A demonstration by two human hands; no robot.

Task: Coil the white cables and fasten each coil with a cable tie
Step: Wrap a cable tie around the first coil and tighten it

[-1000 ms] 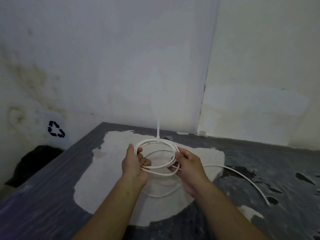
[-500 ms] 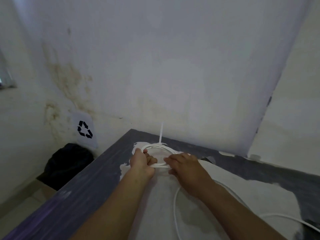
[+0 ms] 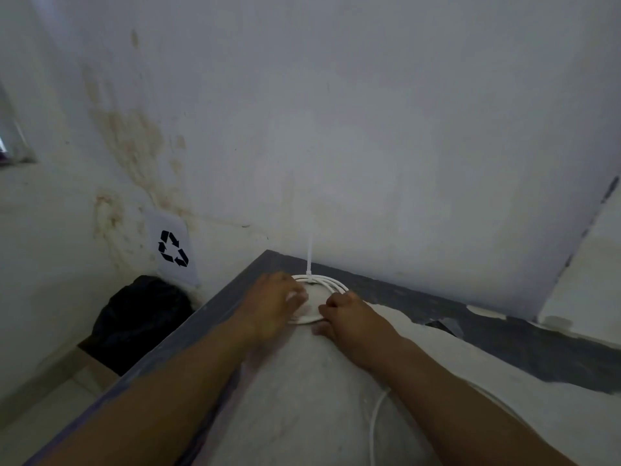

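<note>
The table [image 3: 504, 351] now runs away ahead of both arms toward its far left corner, where a second ago the hands worked over its middle — the view has swung left and both arms have stretched out, bringing a black bag [image 3: 141, 317] and a recycling sign [image 3: 173, 248] into sight well beyond the left hand. The coil [image 3: 322, 284], which was held up between the hands a second ago, now lies flat on the table at that far corner, with its tie [image 3: 308, 253] standing upright from the far edge of the loops. To my eye this means the coil is already fastened and is being set aside, so this cable looks finished apart from the tie's long tail. The left hand [image 3: 272, 304] lies over the coil's left side with the fingers spread and blurred; they look loose rather than clamped, though the blur makes that uncertain. The right hand [image 3: 349, 317] sits at the coil's near right edge with fingers curled down at the loops — whether it pinches the cable or only rests there, I cannot tell. The coil lies between and just beyond the two hands, touching both. A loose cable [image 3: 374, 422] trails on the table beneath the right forearm, well behind the hands, not yet coiled.
</note>
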